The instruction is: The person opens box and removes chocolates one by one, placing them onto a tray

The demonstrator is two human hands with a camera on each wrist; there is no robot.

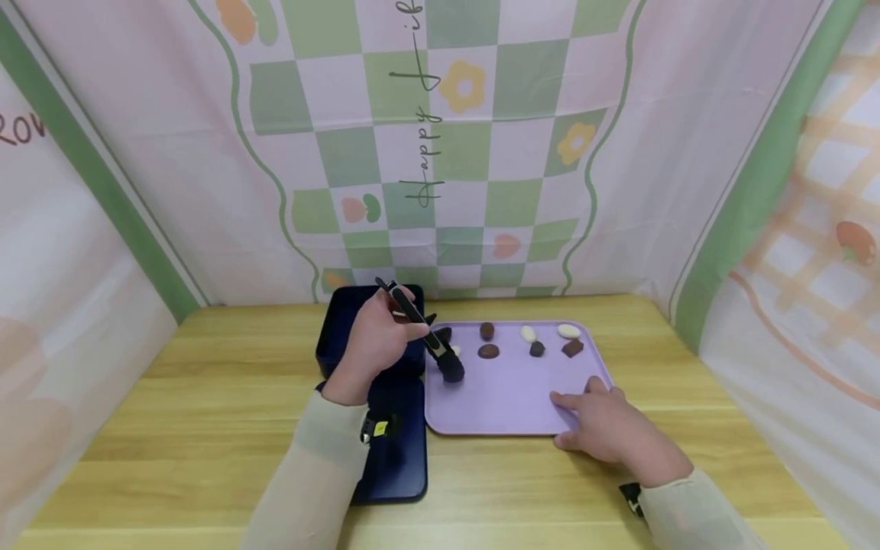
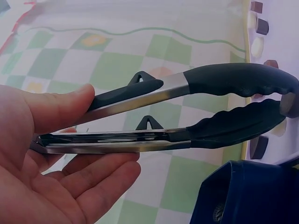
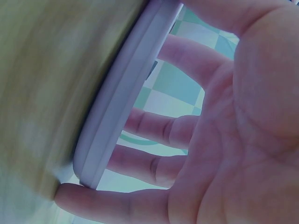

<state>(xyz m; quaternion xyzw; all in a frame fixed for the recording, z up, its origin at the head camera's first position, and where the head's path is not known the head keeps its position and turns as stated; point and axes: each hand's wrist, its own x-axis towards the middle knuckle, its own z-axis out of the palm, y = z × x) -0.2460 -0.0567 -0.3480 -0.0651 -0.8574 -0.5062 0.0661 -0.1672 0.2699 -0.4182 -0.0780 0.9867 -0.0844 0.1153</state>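
My left hand (image 1: 380, 334) holds black-and-steel tongs (image 1: 419, 325) along their arms, thumb on one side and fingers on the other. Their scalloped black heads point down over the left part of a lilac tray (image 1: 502, 397). In the left wrist view a brown chocolate piece (image 2: 290, 105) shows at the tongs' tips; I cannot tell whether they grip it. At the tray's near right corner rests my right hand (image 1: 605, 424), fingers spread and touching the rim (image 3: 117, 98). White and brown chocolates (image 1: 488, 351) lie along the tray's far side, some partly hidden behind the tongs.
A dark navy box (image 1: 333, 336) stands left of the tray, its lid (image 1: 402, 458) folded open toward me on the wooden table (image 1: 206, 428). Behind the table hangs a green-and-white checked cloth (image 1: 461, 153), with more cloth at both sides.
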